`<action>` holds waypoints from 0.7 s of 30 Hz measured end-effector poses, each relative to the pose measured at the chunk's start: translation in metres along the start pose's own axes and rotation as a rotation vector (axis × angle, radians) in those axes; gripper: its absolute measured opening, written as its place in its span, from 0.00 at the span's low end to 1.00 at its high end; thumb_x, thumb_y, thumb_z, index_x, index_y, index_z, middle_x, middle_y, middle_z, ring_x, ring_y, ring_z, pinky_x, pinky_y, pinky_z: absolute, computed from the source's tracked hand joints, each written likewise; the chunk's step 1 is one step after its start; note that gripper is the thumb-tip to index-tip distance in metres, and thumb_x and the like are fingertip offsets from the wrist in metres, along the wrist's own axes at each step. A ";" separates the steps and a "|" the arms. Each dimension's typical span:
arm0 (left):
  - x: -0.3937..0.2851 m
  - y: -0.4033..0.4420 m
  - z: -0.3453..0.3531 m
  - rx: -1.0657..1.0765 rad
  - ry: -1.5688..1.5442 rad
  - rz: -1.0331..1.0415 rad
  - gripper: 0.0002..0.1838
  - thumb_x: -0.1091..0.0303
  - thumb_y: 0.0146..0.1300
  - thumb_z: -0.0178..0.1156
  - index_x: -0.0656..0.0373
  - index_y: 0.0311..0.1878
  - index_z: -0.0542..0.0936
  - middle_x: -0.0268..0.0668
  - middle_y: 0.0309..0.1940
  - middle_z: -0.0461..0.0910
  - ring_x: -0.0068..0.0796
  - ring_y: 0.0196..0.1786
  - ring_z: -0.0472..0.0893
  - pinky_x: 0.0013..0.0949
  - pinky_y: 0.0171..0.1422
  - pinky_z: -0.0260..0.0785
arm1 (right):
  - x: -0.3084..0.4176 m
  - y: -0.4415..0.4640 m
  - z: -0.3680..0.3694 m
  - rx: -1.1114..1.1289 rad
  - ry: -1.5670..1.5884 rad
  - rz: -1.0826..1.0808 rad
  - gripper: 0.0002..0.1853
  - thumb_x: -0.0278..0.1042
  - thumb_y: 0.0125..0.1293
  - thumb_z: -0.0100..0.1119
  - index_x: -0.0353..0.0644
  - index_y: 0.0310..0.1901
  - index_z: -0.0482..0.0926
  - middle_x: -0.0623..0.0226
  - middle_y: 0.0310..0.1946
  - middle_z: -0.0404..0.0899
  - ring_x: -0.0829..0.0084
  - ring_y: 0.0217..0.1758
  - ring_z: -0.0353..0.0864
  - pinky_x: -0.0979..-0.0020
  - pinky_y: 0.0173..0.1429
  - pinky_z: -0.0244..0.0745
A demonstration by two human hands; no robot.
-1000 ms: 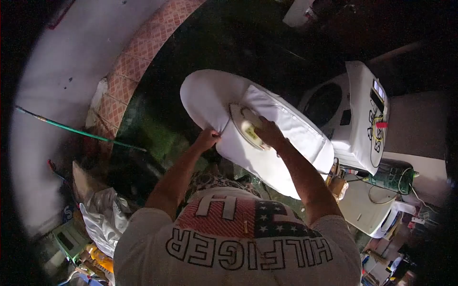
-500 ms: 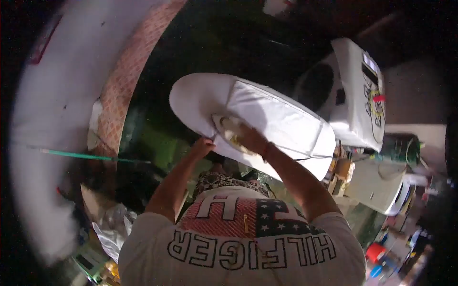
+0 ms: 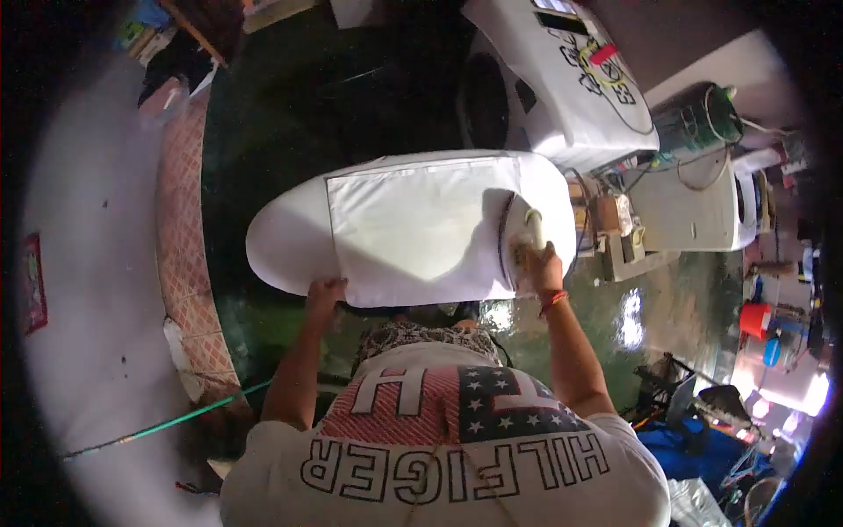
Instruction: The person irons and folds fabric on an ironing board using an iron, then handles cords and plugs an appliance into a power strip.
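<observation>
A white cloth (image 3: 413, 215) lies flat over the white ironing board (image 3: 281, 233). My right hand (image 3: 545, 266) is closed around the handle of a clothes iron (image 3: 532, 227) at the right end of the cloth. The iron's soleplate is hidden against the fabric. At the near left corner of the cloth, my left hand (image 3: 327, 292) is closed, its fingertips pinching the edge. A shadow falls across the cloth left of the iron.
A covered white washing machine (image 3: 562, 97) stands behind the board, with a phone (image 3: 560, 22) on top. A dark green bucket (image 3: 702, 119) sits on a white appliance (image 3: 689, 206) to the right. A green stick (image 3: 176, 422) slants at lower left.
The iron has moved from the left part of the cloth to its right end with my right hand. My left hand stays at the near edge, and the view has turned.
</observation>
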State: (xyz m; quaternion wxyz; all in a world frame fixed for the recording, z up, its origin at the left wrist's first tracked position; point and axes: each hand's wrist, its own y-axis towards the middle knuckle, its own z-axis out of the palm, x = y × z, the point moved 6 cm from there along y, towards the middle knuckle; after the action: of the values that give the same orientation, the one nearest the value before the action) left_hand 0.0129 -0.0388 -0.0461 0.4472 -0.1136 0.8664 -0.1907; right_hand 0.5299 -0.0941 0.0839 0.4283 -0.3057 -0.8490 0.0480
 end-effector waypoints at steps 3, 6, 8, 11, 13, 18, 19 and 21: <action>-0.081 0.021 -0.027 0.106 -0.063 -0.082 0.17 0.56 0.52 0.63 0.62 0.35 0.82 0.33 0.23 0.78 0.23 0.25 0.74 0.28 0.30 0.66 | -0.004 -0.003 0.001 -0.018 0.059 -0.035 0.23 0.42 0.56 0.57 0.30 0.45 0.71 0.53 0.25 0.79 0.64 0.25 0.80 0.65 0.28 0.73; -0.093 0.049 -0.030 0.133 -0.160 -0.140 0.16 0.56 0.52 0.64 0.61 0.33 0.81 0.30 0.22 0.76 0.22 0.24 0.72 0.27 0.29 0.64 | 0.011 -0.022 0.015 0.022 -0.062 0.009 0.24 0.44 0.56 0.56 0.29 0.45 0.71 0.48 0.27 0.79 0.61 0.29 0.81 0.65 0.33 0.74; -0.090 0.067 -0.026 0.129 -0.206 -0.169 0.16 0.56 0.51 0.65 0.61 0.31 0.81 0.29 0.21 0.74 0.20 0.23 0.70 0.26 0.27 0.61 | 0.028 -0.001 0.020 -0.019 -0.105 -0.039 0.25 0.44 0.57 0.56 0.28 0.45 0.71 0.47 0.28 0.79 0.60 0.30 0.81 0.65 0.34 0.74; -0.109 0.060 -0.031 0.169 -0.237 -0.133 0.13 0.58 0.51 0.65 0.60 0.27 0.79 0.26 0.20 0.71 0.18 0.22 0.69 0.25 0.24 0.57 | 0.048 0.060 0.037 -0.075 -0.150 -0.136 0.24 0.43 0.57 0.56 0.27 0.44 0.71 0.46 0.28 0.78 0.58 0.29 0.80 0.64 0.34 0.74; -0.104 0.062 -0.031 0.210 -0.303 -0.109 0.12 0.60 0.52 0.65 0.58 0.27 0.79 0.25 0.20 0.71 0.17 0.22 0.69 0.25 0.24 0.58 | 0.087 0.062 0.037 -0.015 0.025 -0.140 0.23 0.42 0.57 0.56 0.27 0.43 0.71 0.47 0.28 0.78 0.58 0.29 0.80 0.64 0.34 0.74; -0.081 0.082 -0.028 0.307 -0.320 -0.118 0.10 0.61 0.55 0.63 0.58 0.27 0.78 0.25 0.20 0.72 0.16 0.22 0.69 0.25 0.25 0.60 | 0.046 0.015 0.064 0.089 -0.016 -0.070 0.23 0.46 0.57 0.58 0.30 0.41 0.71 0.46 0.29 0.78 0.51 0.33 0.80 0.60 0.37 0.73; -0.071 0.086 -0.024 0.298 -0.355 -0.154 0.10 0.61 0.55 0.62 0.58 0.28 0.78 0.25 0.20 0.71 0.16 0.22 0.69 0.25 0.25 0.60 | 0.057 -0.010 0.062 0.049 -0.181 -0.014 0.23 0.47 0.56 0.59 0.32 0.40 0.70 0.44 0.29 0.78 0.46 0.35 0.79 0.56 0.38 0.73; -0.072 0.085 -0.015 0.321 -0.395 -0.160 0.11 0.60 0.56 0.62 0.59 0.28 0.78 0.25 0.20 0.71 0.16 0.21 0.68 0.25 0.24 0.59 | 0.054 -0.015 0.067 0.015 -0.124 -0.063 0.23 0.46 0.57 0.58 0.32 0.42 0.69 0.41 0.30 0.77 0.44 0.37 0.78 0.53 0.40 0.72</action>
State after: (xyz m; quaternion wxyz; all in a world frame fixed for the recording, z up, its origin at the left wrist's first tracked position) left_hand 0.0398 0.0675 -0.0222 0.6036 -0.1443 0.7092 -0.3345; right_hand 0.4481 -0.0641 0.0843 0.3785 -0.2721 -0.8827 0.0599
